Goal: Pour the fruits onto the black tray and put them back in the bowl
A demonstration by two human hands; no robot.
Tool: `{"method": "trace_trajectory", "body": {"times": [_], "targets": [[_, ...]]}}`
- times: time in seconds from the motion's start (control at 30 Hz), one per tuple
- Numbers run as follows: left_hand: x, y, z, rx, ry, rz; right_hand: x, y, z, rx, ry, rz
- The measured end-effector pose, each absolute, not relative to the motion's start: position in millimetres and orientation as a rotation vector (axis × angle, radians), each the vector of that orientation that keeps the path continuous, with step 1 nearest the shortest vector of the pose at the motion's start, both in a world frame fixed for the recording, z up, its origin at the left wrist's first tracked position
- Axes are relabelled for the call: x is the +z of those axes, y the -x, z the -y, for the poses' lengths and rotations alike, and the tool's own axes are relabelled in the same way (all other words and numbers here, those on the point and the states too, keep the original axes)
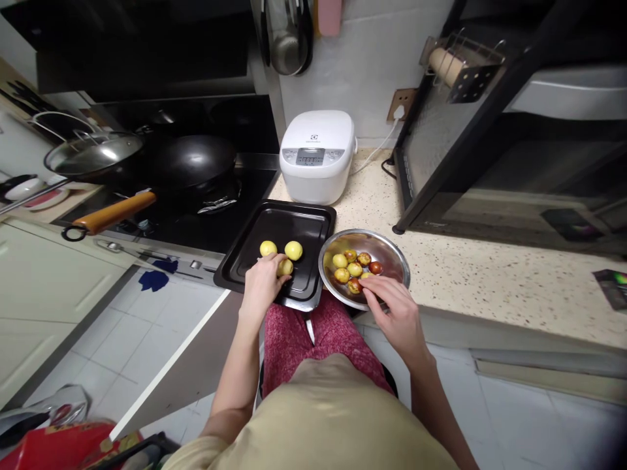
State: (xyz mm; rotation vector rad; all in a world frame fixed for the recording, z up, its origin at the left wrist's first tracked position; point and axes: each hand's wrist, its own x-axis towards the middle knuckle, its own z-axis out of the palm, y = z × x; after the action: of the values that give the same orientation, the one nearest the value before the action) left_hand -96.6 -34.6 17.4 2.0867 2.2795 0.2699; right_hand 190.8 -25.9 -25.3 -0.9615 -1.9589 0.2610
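In a shallow black baking tray (259, 222) sit two yellow-green jujubes, the left jujube (268, 248) and the right jujube (293, 250). My left hand (262, 281) is closed on a third jujube (285, 267), low over the tray just in front of them. To the right, a round steel bowl (386, 251) holds several jujubes (354, 269), some yellow and some with red-brown patches. My right hand (394, 310) reaches over the bowl's near rim, thumb and fingers pinched at a jujube that they partly cover.
Behind the tray stands a white rice cooker (318, 153), plugged into the wall. A black wok (196, 163) with a wooden handle (115, 212) and a lidded pan (98, 153) occupy the stove at left. A large dark oven (514, 176) stands on the speckled counter (490, 281).
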Motion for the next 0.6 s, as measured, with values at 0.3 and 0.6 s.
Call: {"method": "trace_trajectory", "body": {"times": [0.3,0.6], "targets": [[17,97,39,0.614,-2.114,-2.182,-18,-189,30,0.278,0.981,1.945],[31,38,54,1.394,-1.674,-1.408,-12,-170,38,0.175,0.864,1.960]]}}
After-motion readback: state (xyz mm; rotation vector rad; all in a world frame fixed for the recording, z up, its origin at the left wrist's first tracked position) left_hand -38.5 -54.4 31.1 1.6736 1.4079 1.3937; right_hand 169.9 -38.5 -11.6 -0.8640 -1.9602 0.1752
